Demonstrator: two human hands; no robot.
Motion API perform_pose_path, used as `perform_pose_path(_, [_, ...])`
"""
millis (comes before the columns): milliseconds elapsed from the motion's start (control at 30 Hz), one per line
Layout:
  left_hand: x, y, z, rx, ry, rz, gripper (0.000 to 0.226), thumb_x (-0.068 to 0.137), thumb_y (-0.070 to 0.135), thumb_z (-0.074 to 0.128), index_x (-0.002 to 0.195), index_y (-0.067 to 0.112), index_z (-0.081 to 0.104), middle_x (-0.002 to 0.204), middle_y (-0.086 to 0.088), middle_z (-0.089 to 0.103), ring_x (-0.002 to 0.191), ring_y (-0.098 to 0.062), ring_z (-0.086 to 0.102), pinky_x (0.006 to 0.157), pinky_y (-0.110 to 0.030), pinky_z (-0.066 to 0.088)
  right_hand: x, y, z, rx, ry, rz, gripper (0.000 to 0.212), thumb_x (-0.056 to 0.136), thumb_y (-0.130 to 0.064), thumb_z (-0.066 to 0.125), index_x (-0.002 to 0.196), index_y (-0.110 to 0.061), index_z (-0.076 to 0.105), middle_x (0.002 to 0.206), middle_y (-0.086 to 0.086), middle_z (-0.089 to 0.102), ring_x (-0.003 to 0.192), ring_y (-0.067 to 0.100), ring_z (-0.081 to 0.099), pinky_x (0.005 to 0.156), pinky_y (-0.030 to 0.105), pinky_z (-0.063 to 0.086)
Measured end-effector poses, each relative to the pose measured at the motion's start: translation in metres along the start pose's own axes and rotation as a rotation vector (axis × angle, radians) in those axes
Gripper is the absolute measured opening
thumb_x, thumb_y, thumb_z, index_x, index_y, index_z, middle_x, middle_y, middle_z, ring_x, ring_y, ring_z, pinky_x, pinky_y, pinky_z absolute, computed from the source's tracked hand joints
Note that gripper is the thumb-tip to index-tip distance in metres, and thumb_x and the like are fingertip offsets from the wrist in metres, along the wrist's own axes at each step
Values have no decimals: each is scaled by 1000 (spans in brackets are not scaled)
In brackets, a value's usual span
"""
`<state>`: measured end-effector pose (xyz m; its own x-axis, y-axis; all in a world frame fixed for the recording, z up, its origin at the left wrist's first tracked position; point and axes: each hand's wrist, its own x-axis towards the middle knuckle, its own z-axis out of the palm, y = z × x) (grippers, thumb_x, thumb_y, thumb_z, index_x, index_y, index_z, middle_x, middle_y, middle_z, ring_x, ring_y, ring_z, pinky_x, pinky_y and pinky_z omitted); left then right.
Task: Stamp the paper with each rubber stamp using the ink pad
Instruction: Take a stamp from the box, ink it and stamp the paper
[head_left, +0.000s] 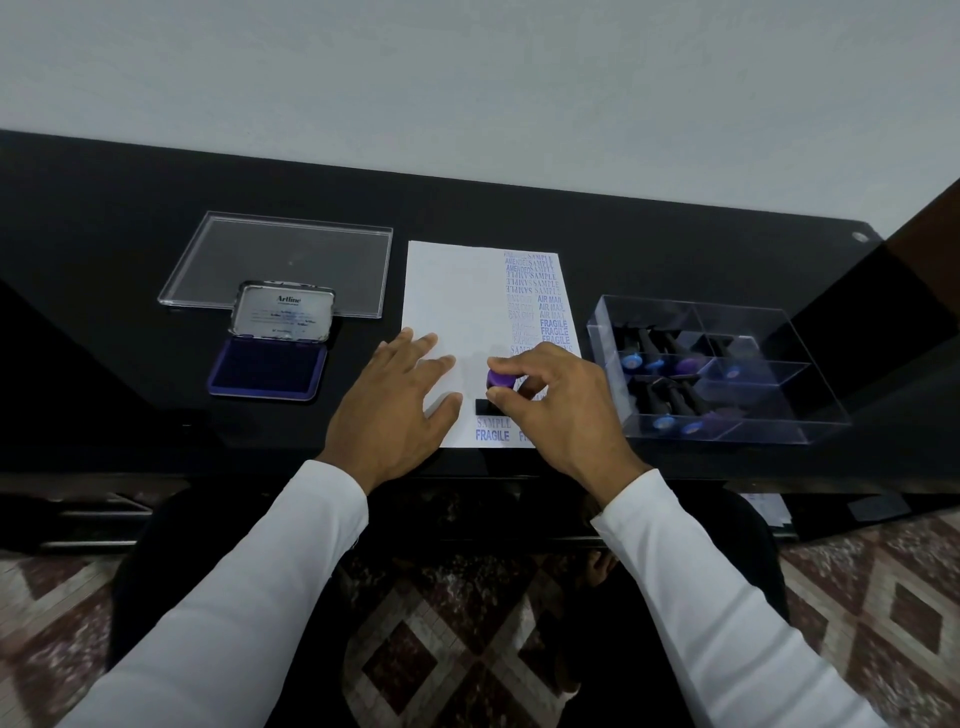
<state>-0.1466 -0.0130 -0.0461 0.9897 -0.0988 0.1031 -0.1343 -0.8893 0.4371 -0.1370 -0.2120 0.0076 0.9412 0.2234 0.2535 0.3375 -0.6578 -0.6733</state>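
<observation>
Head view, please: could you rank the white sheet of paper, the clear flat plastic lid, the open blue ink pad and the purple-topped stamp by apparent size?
1-2. White sheet of paper and clear flat plastic lid: look alike, so unranked.
3. Open blue ink pad.
4. Purple-topped stamp, held in the right hand.

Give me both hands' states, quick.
Left hand: open, fingers flat on the paper.
Right hand: closed, fingers pinching the purple-topped rubber stamp set on the paper.
</observation>
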Motion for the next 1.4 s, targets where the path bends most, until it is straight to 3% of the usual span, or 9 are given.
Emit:
perform_pose_path(267, [-1, 0, 0, 0, 10, 6, 53, 101, 52, 46, 150, 30, 47, 165, 5, 28, 155, -15, 11, 122, -30, 3, 1, 1, -4, 41, -48, 13, 21, 77, -15, 83, 97, -19, 76, 91, -7, 67, 68, 9, 61, 71, 11, 46])
perform_pose_path(667, [0, 2, -2, 11, -3, -14, 54, 102, 53, 46, 151, 31, 44, 166, 7, 24, 156, -15, 9, 118, -28, 1, 3, -1, -2, 28, -48, 40, 27, 84, -22, 78, 111, -22, 76, 96, -9, 67, 73, 5, 59, 73, 5, 41])
perform_pose_path(1033, [-1, 1, 0, -2, 12, 8, 53, 101, 52, 46, 149, 29, 48, 165, 5, 28, 155, -15, 11, 123, -30, 3, 1, 2, -4, 54, -45, 15, 22, 76, -16, 85, 96, -20, 77, 91, -7, 68, 67, 10, 61, 68, 8, 42])
perform_pose_path(1400, [0, 2, -2, 9, -3, -10, 53, 102, 53, 46, 151, 32, 44, 167, 7, 23, 156, -14, 8, 119, -28, 0, 2, 0, -2, 16, -22, 30, 24, 81, -22, 81, 105, -21, 77, 95, -9, 69, 73, 4, 60, 73, 5, 42])
